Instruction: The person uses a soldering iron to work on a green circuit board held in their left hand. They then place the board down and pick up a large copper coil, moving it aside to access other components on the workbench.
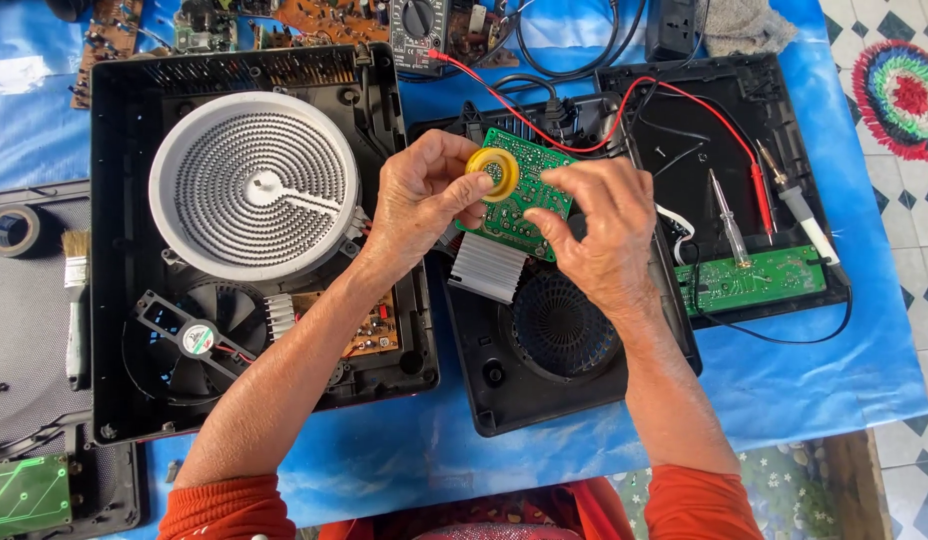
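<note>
A green circuit board (527, 190) with a yellow ring-shaped coil (493, 173) and a ribbed metal heat sink (489, 267) is held up over an open black cooker base (544, 370). My left hand (420, 195) pinches the board's left side, thumb and fingers at the yellow coil. On the board's right edge, my right hand (596, 230) grips it with fingers curled. Both hands are above the base's round black fan grille (559, 325).
At the left lies an open black casing (124, 300) with a white spiral heating element (254, 185) and a fan (197, 338). A multimeter (419, 28) with red leads, a screwdriver (729, 218), a soldering iron (799, 215), a brush (76, 290) and tape (12, 230) lie on the blue table cover.
</note>
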